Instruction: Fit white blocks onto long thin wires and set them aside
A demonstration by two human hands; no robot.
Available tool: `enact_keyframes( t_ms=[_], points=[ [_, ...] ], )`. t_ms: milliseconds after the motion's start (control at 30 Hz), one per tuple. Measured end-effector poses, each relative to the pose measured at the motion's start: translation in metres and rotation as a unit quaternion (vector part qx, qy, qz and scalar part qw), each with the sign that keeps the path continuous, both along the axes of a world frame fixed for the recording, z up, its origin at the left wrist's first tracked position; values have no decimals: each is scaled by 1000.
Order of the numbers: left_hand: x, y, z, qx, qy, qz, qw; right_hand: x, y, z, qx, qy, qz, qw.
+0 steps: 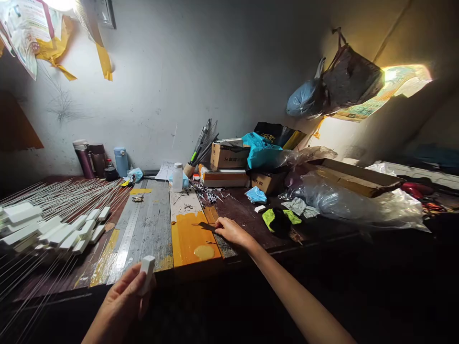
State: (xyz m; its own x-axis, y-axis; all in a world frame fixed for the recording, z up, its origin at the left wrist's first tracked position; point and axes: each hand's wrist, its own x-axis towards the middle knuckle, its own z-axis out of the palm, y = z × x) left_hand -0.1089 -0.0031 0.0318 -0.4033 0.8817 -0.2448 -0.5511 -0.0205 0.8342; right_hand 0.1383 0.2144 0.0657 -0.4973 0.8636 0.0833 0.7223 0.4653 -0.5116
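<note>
Between the thumb and fingers of my left hand [124, 296] is a small white rectangular block [147, 273], held upright just off the table's front edge. My right hand [229, 230] is closed in a pinch over the right side of an orange-taped board [186, 234]. What its fingertips hold, if anything, I cannot make out; a dark shadow and thin dark lines show beside them. A puddle of yellowish, glue-like liquid [204, 252] lies on the board in front of that hand. Many white blocks [60, 234] with thin rods are piled to the left.
A metal ruler [127, 239] lies on the grey surface. Behind stand a white-capped bottle [177, 177], a holder of dark sticks [188, 169], flasks [84, 160] and cardboard boxes [229, 155]. Plastic bags [333, 200] and a black-and-lime cloth [281, 220] lie to the right.
</note>
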Motion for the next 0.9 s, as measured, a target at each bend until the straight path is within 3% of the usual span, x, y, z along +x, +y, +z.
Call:
enact_keyframes(
  t_ms=[133, 267, 400, 533, 900],
  points=[
    [-1, -8, -14, 8, 65, -87, 994, 3, -13, 5, 48, 106, 1, 993],
    [-3, -11, -22, -11, 102, -119, 988, 4, -46, 19, 100, 231, 4, 968],
    [7, -13, -22, -7, 128, -154, 980, -5, -79, 31, 126, 276, 34, 952],
    [22, -17, -17, -30, 112, -158, 980, -19, -95, 33, 166, 287, 60, 942],
    [30, -14, -24, -26, 137, -134, 981, -31, -124, 10, 16, 247, 95, 964]
  ],
)
